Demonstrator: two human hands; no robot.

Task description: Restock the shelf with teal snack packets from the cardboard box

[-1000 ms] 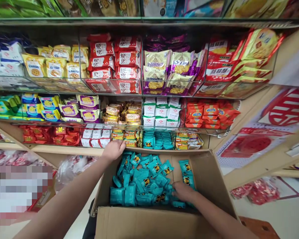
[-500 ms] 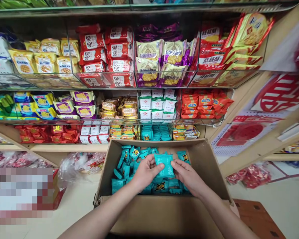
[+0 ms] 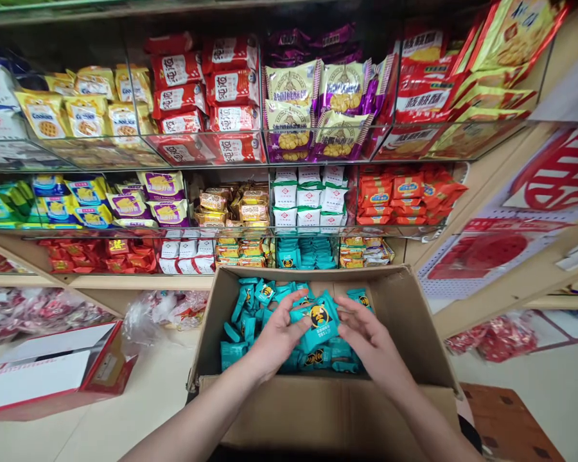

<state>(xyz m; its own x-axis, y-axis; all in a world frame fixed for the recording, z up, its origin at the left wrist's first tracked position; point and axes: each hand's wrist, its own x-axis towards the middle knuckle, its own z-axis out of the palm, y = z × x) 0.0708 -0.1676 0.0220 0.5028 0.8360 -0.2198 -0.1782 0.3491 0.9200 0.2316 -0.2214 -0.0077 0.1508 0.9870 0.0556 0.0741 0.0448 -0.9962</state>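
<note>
A teal snack packet (image 3: 318,326) with a black-and-yellow round logo faces up above the cardboard box (image 3: 397,321). My left hand (image 3: 285,337) grips its left edge, thumb across the front. Close by the packet's right edge, my right hand (image 3: 366,330) has its fingers parted; whether a fingertip touches the packet is hard to see. Beneath both hands, many more teal packets (image 3: 234,355) lie loosely in the open box. Similar teal packets (image 3: 313,252) fill a bin on the bottom shelf straight ahead.
Shelf bins hold red packets (image 3: 231,86), purple biscuit packets (image 3: 340,96) and orange packets (image 3: 404,192). A clear plastic ledge (image 3: 313,229) fronts the middle shelf. A red-and-white carton (image 3: 52,372) lies at left on the floor, and a brown stool top (image 3: 510,417) is at right.
The packet has turned over from its plain printed side to its logo side. My right fingers have moved off its edge and spread apart. The view has shifted slightly.
</note>
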